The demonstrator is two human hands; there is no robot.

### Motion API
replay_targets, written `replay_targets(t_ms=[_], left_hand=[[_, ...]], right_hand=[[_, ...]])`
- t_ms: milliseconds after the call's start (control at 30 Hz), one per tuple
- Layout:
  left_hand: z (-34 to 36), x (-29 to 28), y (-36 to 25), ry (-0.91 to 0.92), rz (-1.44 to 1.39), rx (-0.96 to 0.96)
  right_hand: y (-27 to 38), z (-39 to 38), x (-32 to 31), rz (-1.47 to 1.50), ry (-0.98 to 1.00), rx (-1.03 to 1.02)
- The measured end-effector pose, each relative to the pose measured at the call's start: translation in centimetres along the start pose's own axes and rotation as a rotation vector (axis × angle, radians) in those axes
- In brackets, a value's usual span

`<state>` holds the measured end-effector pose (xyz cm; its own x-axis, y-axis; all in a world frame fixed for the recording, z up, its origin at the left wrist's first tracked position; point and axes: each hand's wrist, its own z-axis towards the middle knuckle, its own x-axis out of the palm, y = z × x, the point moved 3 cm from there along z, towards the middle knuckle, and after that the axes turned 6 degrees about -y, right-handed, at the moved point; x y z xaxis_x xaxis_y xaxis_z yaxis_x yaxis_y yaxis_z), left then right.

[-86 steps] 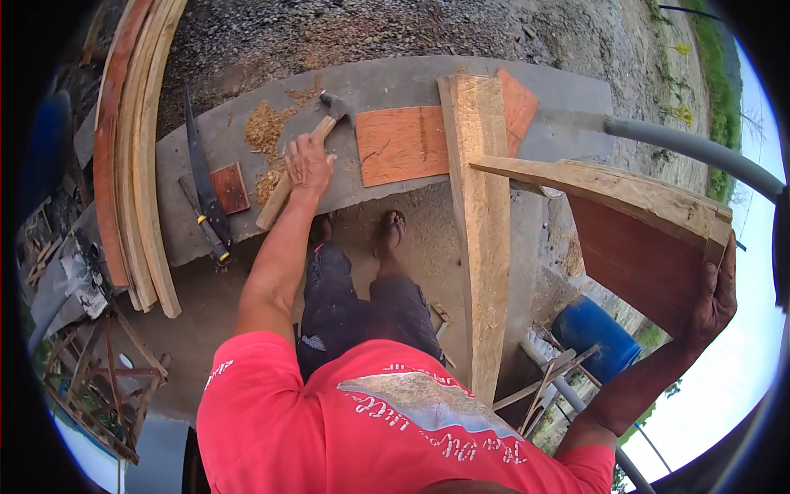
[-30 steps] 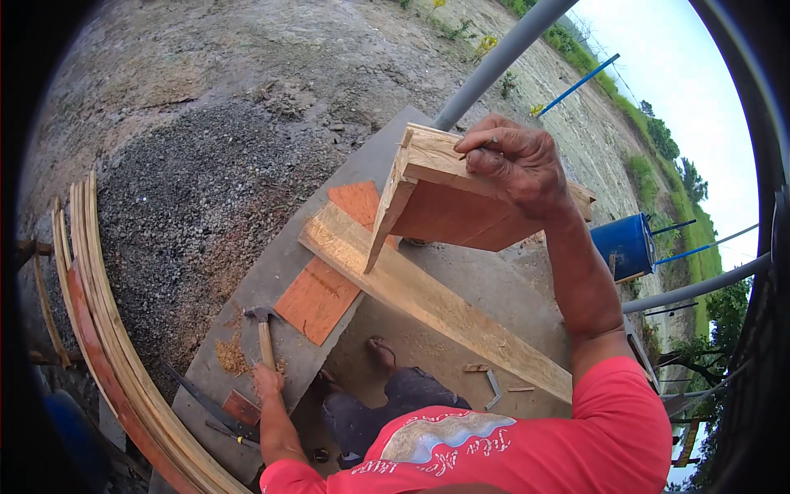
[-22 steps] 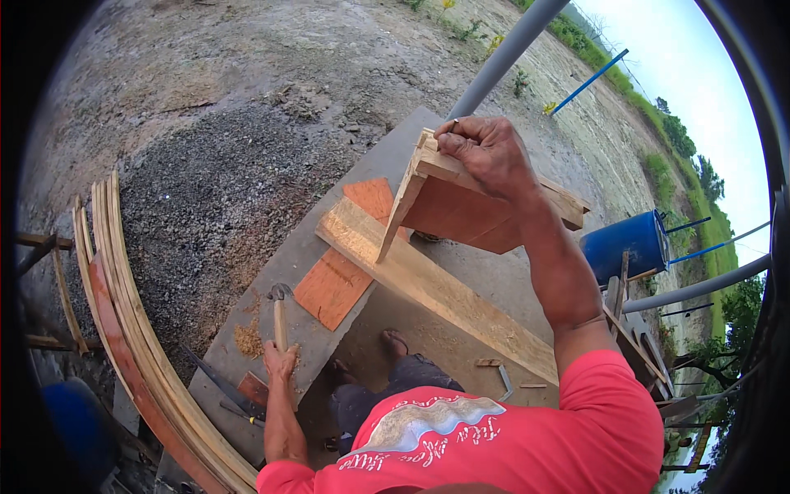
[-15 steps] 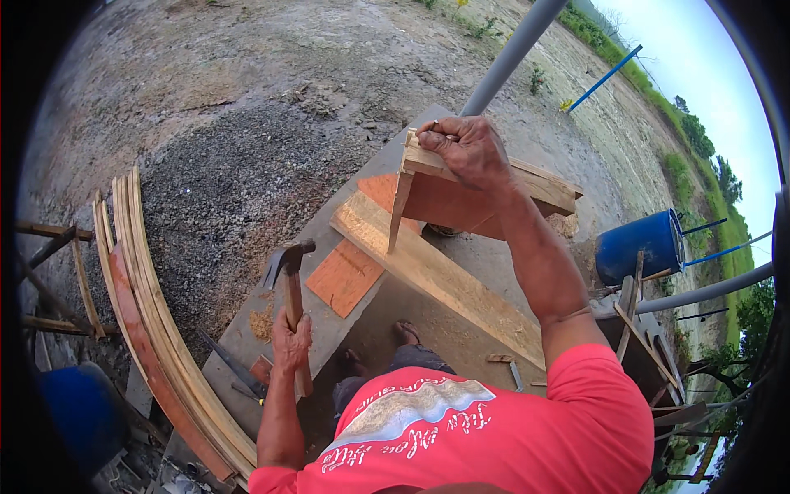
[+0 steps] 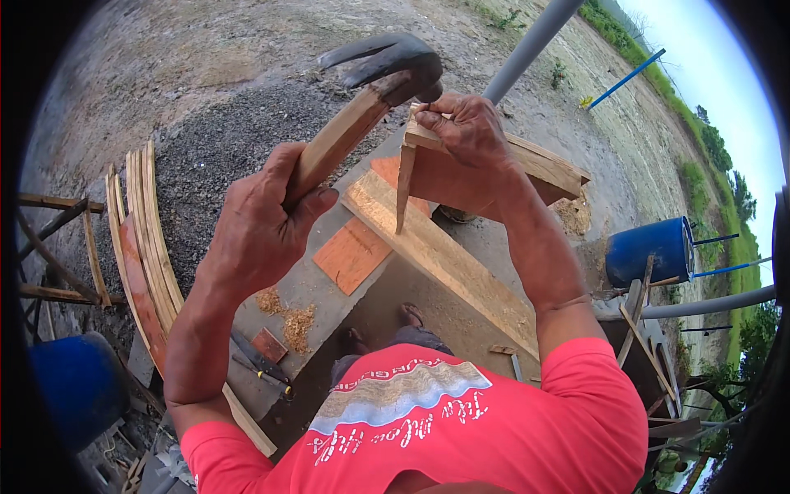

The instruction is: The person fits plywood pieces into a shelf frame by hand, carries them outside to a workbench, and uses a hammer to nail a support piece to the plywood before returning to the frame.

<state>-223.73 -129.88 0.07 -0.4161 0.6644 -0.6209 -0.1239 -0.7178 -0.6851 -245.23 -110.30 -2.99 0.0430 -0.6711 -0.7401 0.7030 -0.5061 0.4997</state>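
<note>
My left hand (image 5: 259, 222) is closed around the wooden handle of a claw hammer (image 5: 395, 62), raised high with its dark head close to my right hand. My right hand (image 5: 471, 132) pinches a small dark nail (image 5: 423, 108) at the end of a wooden frame (image 5: 543, 163); fingers and the hammer partly hide it. The frame has pale wood edges and a reddish panel, and it stands on the bench beside a long pale board (image 5: 444, 267). Under that board lies an orange-brown plywood piece (image 5: 352, 255).
Sawdust (image 5: 298, 328), a handsaw (image 5: 257, 352) and a yellow-black handled tool (image 5: 276, 380) lie on the grey bench at left. Long wood strips (image 5: 152, 222) lean beyond. Blue drums (image 5: 650, 251) stand on both sides. A grey post (image 5: 535, 49) rises behind the frame.
My left hand has lifted the hammer from low beside the bench up toward the frame's end. My right hand keeps its pinch there. The view has shifted slightly.
</note>
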Motion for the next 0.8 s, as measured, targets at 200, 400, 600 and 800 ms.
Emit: replay_targets(t_ms=[200, 400, 600, 800], left_hand=[[2.3, 0.2, -0.9, 0.022, 0.082, 0.133], [2.1, 0.0, -1.0, 0.038, 0.121, 0.055], [2.8, -0.1, -0.9, 0.011, 0.181, 0.126], [2.9, -1.1, -2.0, 0.014, 0.190, 0.251]], right_hand=[[0.8, 0.0, 0.0, -0.003, -0.003, -0.023], [1.2, 0.1, 0.4, 0.009, -0.032, -0.063], [1.5, -0.1, 0.4, 0.014, -0.028, 0.002], [1.2, 0.0, 0.3, -0.045, 0.014, 0.014]])
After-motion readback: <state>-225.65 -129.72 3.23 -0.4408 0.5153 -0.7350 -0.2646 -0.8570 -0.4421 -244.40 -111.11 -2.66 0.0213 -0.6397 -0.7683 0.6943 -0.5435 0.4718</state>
